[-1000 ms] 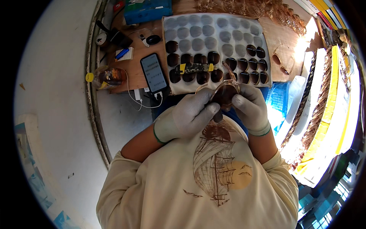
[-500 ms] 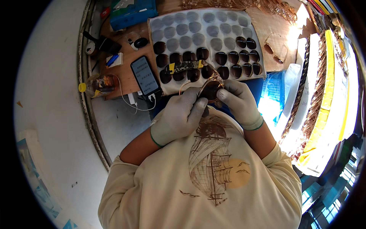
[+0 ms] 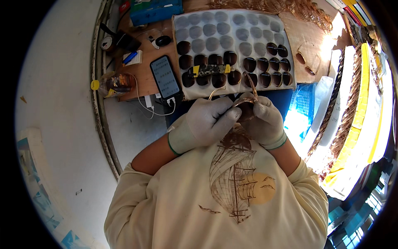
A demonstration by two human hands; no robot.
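A pair of sunglasses [image 3: 247, 111] with a thin brownish frame and dark lenses is held between my two gloved hands, just in front of my chest. My left hand [image 3: 211, 120] is closed on one side of the frame, thumb and fingers pinching it. On the other side my right hand [image 3: 265, 118] grips the rim by the lens. The temple arms point up and away from me; part of the frame is hidden behind my fingers. Beyond my hands lies a white tray [image 3: 236, 86] with rows of dark and grey lenses, and a dark patterned strip [image 3: 210, 70] with yellow ends rests across it.
Left of the tray are a phone [image 3: 165, 76] on a charging cable, a bottle [image 3: 118, 84] with a yellow cap, and a blue box [image 3: 155, 12]. Another pair of sunglasses [image 3: 306, 62] lies to the right. Stacked frames [image 3: 344, 99] stand at the far right, beside a blue basket [image 3: 302, 106].
My hands have turned the sunglasses so the lens faces me less and the temple arms point farther up. The whole view has shifted slightly, with the table appearing lower and more to the right.
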